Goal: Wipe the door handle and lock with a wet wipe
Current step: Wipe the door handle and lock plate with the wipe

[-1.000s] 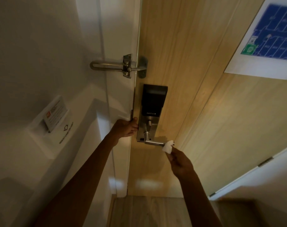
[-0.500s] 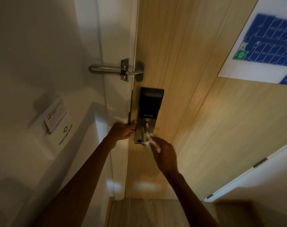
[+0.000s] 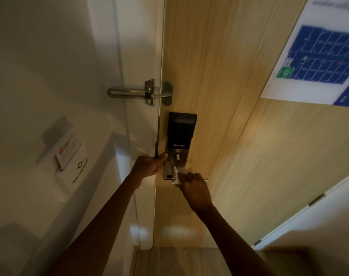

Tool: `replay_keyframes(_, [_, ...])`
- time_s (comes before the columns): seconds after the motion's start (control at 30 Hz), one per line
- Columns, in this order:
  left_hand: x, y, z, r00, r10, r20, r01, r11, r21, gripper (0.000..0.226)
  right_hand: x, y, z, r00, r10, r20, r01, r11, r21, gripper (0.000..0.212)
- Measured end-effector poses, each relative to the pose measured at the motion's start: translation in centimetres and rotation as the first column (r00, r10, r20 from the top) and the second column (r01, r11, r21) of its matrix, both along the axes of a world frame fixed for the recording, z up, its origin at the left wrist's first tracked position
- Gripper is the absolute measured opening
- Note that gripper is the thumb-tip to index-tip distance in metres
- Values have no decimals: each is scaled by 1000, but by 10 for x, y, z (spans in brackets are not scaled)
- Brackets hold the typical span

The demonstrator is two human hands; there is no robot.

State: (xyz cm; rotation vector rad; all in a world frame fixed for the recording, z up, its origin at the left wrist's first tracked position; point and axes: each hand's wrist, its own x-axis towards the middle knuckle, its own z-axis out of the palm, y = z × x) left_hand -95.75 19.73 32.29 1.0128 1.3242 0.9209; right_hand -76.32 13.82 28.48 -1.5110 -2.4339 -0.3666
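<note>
Off to the left, a wall card holder has a card standing in it. Your left arm reaches forward, and your left hand curls its fingers round the door edge just beside the smart lock. Your right hand pinches the wet wipe against the lock's lower plate and covers the door handle, so only the handle's tip shows.

A single wide-angle view from the person's head faces the door and tilts down, taking in the floor at its foot. It stands near: the left hand and right hand reach in from the bottom edge to the lock at mid-frame.
</note>
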Motion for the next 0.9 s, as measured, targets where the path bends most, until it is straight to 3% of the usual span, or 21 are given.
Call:
replay_keyframes(0.3, [3, -3, 5, 999, -6, 54, 7, 1000, -13, 40, 63, -3, 26, 1000, 9, 16, -8, 998, -67, 30])
replay_keyframes(0.43, [2, -3, 8, 999, -40, -12, 40, 999, 14, 34, 84, 1, 38, 991, -127, -49, 107, 950, -294, 30])
replay_keyframes(0.57, [-4, -3, 14, 991, -125, -53, 126, 992, 7, 35, 101, 2, 39, 971, -237, -25, 209, 898, -387, 25])
replay_keyframes(0.67, [-3, -3, 13, 991, -115, -71, 118, 993, 32, 32, 109, 0, 38, 889, -334, -312, 232, 918, -322, 25])
replay_keyframes(0.8, [-3, -9, 12, 993, -117, -24, 118, 992, 44, 27, 75, -7, 43, 756, -215, -618, 149, 976, -158, 19])
replay_keyframes(0.9, [-2, -9, 13, 994, -110, -16, 110, 993, 36, 28, 36, -8, 39, 576, -249, -779, 135, 968, -210, 18])
